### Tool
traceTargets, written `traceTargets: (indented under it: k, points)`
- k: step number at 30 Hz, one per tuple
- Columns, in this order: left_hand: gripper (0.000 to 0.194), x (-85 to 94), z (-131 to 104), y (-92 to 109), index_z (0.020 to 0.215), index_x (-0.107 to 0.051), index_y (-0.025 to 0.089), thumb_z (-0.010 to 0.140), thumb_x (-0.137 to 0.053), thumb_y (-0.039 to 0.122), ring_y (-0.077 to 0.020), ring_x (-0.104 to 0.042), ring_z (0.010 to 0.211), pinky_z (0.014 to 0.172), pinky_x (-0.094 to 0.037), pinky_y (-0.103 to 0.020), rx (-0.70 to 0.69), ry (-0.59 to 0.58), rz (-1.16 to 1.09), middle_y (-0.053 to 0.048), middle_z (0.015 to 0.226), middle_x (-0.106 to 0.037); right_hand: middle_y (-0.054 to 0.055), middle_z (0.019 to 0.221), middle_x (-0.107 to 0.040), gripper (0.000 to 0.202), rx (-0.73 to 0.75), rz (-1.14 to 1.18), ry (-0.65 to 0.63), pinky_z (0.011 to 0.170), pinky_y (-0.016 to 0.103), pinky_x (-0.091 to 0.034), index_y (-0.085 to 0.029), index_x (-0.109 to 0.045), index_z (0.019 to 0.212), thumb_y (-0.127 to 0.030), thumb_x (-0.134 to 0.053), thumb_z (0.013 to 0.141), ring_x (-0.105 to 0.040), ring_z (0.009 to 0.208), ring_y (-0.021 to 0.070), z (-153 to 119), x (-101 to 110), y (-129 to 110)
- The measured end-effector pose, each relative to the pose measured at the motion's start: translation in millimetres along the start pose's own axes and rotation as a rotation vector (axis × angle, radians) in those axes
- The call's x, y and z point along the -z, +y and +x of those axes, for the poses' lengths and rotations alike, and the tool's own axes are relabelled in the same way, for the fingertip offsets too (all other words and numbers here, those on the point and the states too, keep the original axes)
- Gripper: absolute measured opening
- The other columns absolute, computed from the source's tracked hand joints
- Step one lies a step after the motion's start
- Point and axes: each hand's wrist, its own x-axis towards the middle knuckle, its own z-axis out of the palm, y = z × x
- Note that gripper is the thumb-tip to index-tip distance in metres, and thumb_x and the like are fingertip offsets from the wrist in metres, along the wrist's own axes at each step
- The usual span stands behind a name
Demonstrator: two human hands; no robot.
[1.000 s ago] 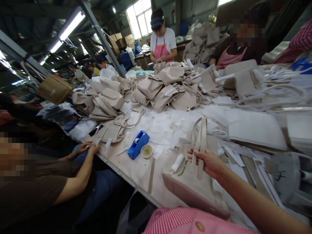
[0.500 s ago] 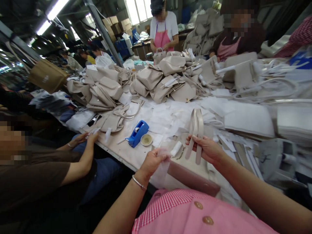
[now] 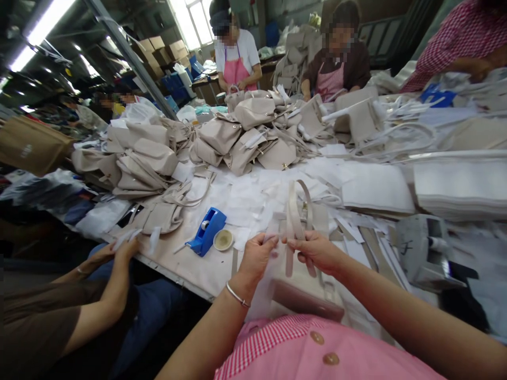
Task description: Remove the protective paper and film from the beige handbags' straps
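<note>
Right hand [image 3: 317,251] is pinching beige straps [image 3: 293,212] above the bag [image 3: 311,298] on the counter [image 3: 200,272]; left hand [image 3: 255,259] is gripping a translucent sheet [image 3: 261,295] alongside; straps are probably handling light and bendy, best held near their ends; sheet seemingly flimsy.

My bare left forearm [image 3: 204,330] rises from seven o'clock, and my left hand [image 3: 253,258] points toward one, its grip pinched between thumb and fingers. My bare right forearm [image 3: 400,301] reaches in from four o'clock, my right hand [image 3: 320,252] aimed at ten, fingers curled beneath the thumb. Both hands sit close together.
</note>
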Motion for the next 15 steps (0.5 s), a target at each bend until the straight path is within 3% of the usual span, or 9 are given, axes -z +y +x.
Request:
traceTargets:
  k: [3, 6, 8, 10, 12, 15]
  points:
    - [0.034, -0.8, 4.9, -1.4, 0.089, -0.075, 0.014, 0.075, -0.079, 0.045, -0.0148, -0.061, 0.075, 0.065, -0.052, -0.026, -0.036, -0.029, 0.03, -0.005, 0.081, -0.067, 0.001, 0.066, -0.055, 0.046, 0.016, -0.033, 0.038, 0.044, 0.02, -0.029, -0.011, -0.075, 0.086, -0.052, -0.082, 0.068, -0.04, 0.05, 0.0055, 7.7, 1.0, 2.0]
    - [0.038, 9.0, 9.4, -2.5, 0.095, -0.071, 0.013, 0.073, -0.08, 0.043, -0.011, -0.058, 0.066, 0.059, -0.049, -0.023, -0.018, 0.058, -0.123, -0.004, 0.079, -0.066, 0.003, 0.068, -0.057, 0.05, -0.002, 0.015, 0.091, 0.046, 0.02, -0.029, -0.011, -0.076, 0.09, -0.052, -0.085, 0.063, -0.042, 0.054, 0.0068, 11.3, 6.8, -0.5]
    - [0.041, 18.0, 11.1, -1.3, 0.097, -0.067, 0.014, 0.071, -0.082, 0.042, -0.0044, -0.043, 0.049, 0.045, -0.035, -0.017, 0.029, 0.099, -0.258, 0.004, 0.065, -0.056, 0.004, 0.072, -0.059, 0.05, -0.013, 0.053, 0.111, 0.047, 0.021, -0.029, -0.011, -0.077, 0.09, -0.051, -0.086, 0.061, -0.043, 0.057, 0.0077, 11.8, 11.1, -1.4]
    - [0.045, 24.1, 11.2, 1.6, 0.1, -0.065, 0.013, 0.071, -0.082, 0.043, -0.0023, -0.025, 0.042, 0.04, -0.019, -0.016, 0.067, 0.047, -0.313, 0.011, 0.055, -0.039, 0.004, 0.072, -0.058, 0.049, -0.01, 0.074, 0.121, 0.048, 0.021, -0.03, -0.011, -0.077, 0.09, -0.05, -0.087, 0.061, -0.044, 0.057, 0.008, 12.0, 14.1, -0.7]
    - [0.051, 24.7, 10.4, 5.6, 0.109, -0.064, 0.013, 0.07, -0.083, 0.04, -0.003, -0.023, 0.042, 0.041, -0.018, -0.018, 0.06, -0.047, -0.253, 0.013, 0.053, -0.031, 0.003, 0.071, -0.058, 0.048, 0.002, 0.069, 0.119, 0.048, 0.021, -0.03, -0.012, -0.076, 0.091, -0.05, -0.086, 0.063, -0.044, 0.057, 0.0081, 12.5, 14.9, 1.1]
    - [0.056, 16.6, 10.6, 11.6, 0.114, -0.067, 0.013, 0.066, -0.087, 0.034, -0.0052, -0.034, 0.044, 0.044, -0.026, -0.02, 0.014, -0.112, -0.002, 0.011, 0.051, -0.039, 0.003, 0.07, -0.058, 0.048, 0.019, 0.03, 0.103, 0.048, 0.022, -0.03, -0.012, -0.076, 0.093, -0.051, -0.083, 0.067, -0.043, 0.054, 0.0076, 13.3, 13.6, 4.5]
